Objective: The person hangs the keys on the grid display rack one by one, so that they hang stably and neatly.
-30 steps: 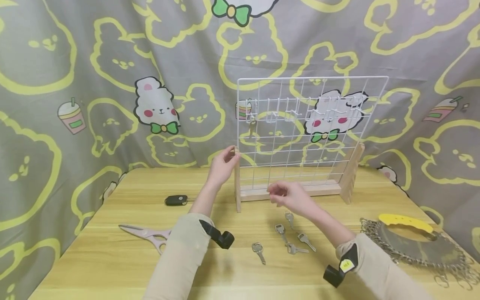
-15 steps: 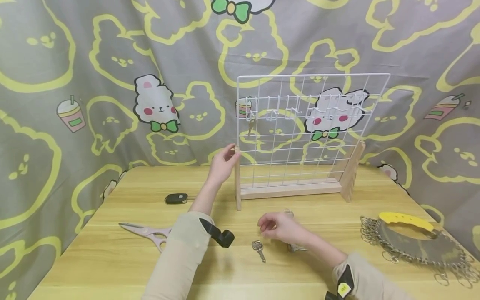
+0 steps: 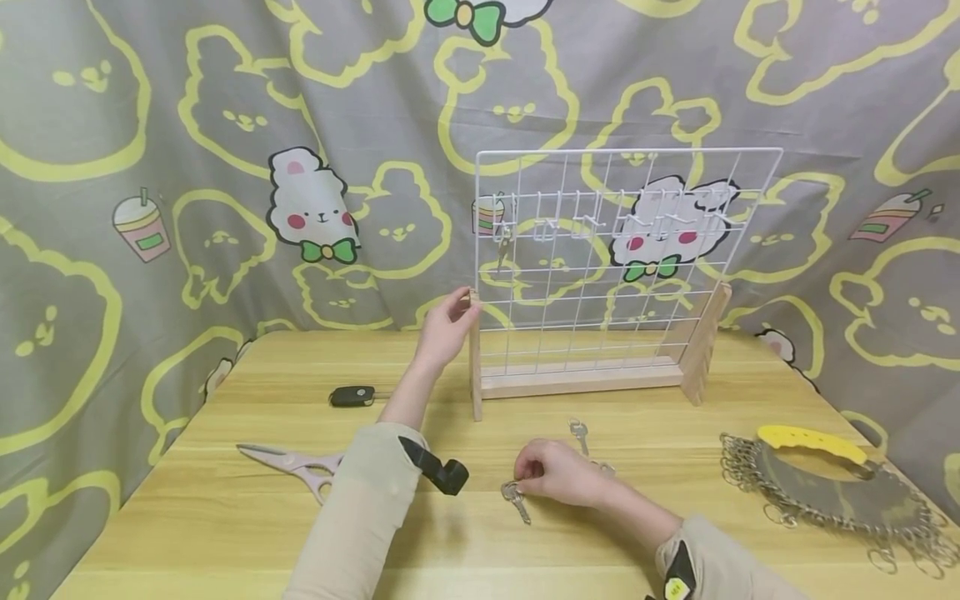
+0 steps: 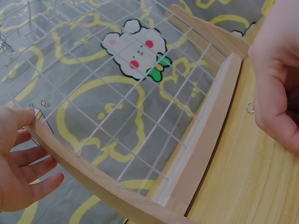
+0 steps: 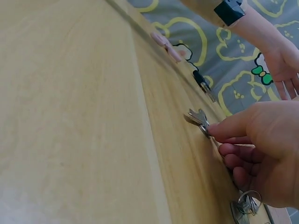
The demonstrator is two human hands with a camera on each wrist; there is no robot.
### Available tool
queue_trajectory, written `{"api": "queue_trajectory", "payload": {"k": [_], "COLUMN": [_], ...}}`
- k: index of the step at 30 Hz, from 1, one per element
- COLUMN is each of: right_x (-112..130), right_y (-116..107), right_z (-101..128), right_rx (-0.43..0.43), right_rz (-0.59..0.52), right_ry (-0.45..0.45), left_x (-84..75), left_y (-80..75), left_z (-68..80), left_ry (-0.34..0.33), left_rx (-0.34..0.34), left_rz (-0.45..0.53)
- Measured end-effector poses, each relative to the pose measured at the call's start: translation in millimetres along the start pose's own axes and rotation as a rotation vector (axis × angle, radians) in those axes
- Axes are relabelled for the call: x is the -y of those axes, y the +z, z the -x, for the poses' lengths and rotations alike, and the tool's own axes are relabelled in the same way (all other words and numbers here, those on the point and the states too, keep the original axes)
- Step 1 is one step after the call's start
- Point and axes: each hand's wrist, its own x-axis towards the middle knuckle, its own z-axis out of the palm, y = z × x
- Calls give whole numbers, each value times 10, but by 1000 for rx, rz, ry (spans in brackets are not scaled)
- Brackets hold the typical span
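Observation:
In the head view, my left hand pinches the top of the left wooden upright of a white wire grid rack. The left wrist view shows thumb and forefinger at that wooden end, with the other fingers spread. Low over the table, my right hand pinches the ring end of a small set of silver keys between thumb and forefinger. In the right wrist view these keys stick out past the fingertips. Another key lies behind that hand, which hides other keys.
White hooks line the grid, and a key hangs at its left end. To the left lie a black car key and pink scissors. A yellow-handled plate edged with rings lies right. A patterned curtain hangs behind.
My right hand has come down from in front of the rack to the table and has taken hold of the set of keys. The left hand has stayed at the upright.

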Motion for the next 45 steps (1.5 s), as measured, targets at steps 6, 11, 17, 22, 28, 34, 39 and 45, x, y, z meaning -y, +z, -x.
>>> {"api": "queue_trajectory", "payload": {"k": [6, 11, 17, 22, 28, 34, 39, 45], "right_x": [30, 72, 82, 54, 5, -25, -27, 26], "right_y": [8, 33, 30, -7, -2, -44, -145, -303], "right_z": [-15, -17, -15, -5, -10, -28, -4, 44], "right_rx": [18, 13, -35, -58, -53, -93, -123, -122], "right_rz": [56, 149, 168, 43, -46, -64, -40, -69], "right_ry": [-7, -39, -54, -32, -35, -56, -74, -21], "left_x": [-5, 0, 12, 14, 8, -6, 6, 26], "left_y": [-2, -3, -6, -11, -16, -13, -6, 1], "left_z": [9, 8, 0, 3, 9, 4, 2, -10], "left_ry": [-8, -14, -16, -16, -21, -18, -19, -18], "left_rx": [7, 5, 2, 4, 10, 6, 3, -1], "left_rz": [3, 3, 4, 8, 3, 12, 15, 13]}}
